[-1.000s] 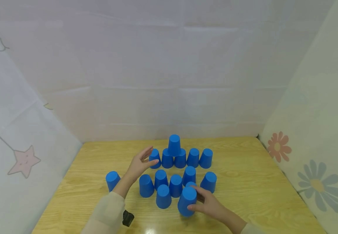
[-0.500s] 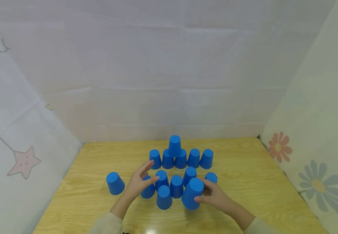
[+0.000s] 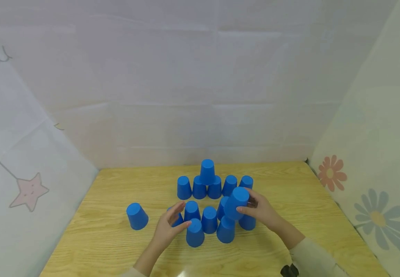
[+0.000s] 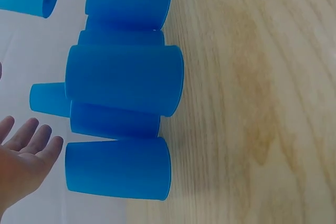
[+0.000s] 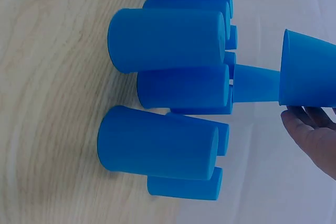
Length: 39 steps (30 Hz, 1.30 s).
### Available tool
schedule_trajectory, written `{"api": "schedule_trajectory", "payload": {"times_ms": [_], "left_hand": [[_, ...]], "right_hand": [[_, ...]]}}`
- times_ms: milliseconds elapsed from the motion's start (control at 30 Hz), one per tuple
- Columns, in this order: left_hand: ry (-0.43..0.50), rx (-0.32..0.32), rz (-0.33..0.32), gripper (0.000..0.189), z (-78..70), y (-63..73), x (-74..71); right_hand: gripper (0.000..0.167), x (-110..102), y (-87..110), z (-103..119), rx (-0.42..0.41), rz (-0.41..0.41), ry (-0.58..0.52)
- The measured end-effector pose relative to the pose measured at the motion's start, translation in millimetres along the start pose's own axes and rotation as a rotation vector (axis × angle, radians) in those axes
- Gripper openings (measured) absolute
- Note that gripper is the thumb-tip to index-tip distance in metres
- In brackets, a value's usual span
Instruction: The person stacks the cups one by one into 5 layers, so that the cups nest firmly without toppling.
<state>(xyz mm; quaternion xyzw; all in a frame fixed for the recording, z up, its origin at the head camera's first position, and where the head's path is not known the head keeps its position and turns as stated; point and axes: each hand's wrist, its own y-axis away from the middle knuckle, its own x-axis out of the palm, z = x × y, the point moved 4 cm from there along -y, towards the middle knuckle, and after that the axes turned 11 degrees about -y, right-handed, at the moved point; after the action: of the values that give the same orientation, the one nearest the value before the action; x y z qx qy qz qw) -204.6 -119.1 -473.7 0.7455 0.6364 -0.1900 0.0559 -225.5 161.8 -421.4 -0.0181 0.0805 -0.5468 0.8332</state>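
Observation:
My right hand (image 3: 260, 211) grips a blue plastic cup (image 3: 237, 204), mouth down, and holds it raised over the right end of the nearer cups. In the right wrist view, the fingers (image 5: 299, 129) lie against the side of this cup (image 5: 310, 72), its rim well off the table. My left hand (image 3: 166, 229) hovers with fingers spread beside the front-left cup (image 3: 195, 233), thumb tip overlapping its top in the head view. Nothing is in its grasp; in the left wrist view its fingers (image 4: 42, 140) are extended. Another front cup (image 3: 226, 230) stands below the held one.
Behind, a row of upside-down blue cups (image 3: 184, 187) bears one cup (image 3: 207, 172) on top, bridging two of them. Several more cups, including a middle one (image 3: 209, 220), stand in between. A lone cup (image 3: 137, 216) stands left on the wooden table (image 3: 99, 238). White cloth (image 3: 200, 96) hangs behind.
My right hand has lifted the cup and carried it back and to the right, uncovering the front-right cup. My left hand has come nearer and slightly right, staying spread.

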Motion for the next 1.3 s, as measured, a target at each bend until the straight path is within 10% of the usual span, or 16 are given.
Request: {"api": "schedule_trajectory", "payload": {"times_ms": [833,1300], "left_hand": [[-0.042,-0.096,0.033,0.067,18.3,16.1,36.5],[-0.070,-0.083,0.028,0.064,28.3,15.4,43.0]], "right_hand": [[0.066,-23.7,-74.2,-25.1,0.100,-0.306,0.099],[0.065,-22.9,-100.6,-40.0,0.089,-0.330,0.103]]}}
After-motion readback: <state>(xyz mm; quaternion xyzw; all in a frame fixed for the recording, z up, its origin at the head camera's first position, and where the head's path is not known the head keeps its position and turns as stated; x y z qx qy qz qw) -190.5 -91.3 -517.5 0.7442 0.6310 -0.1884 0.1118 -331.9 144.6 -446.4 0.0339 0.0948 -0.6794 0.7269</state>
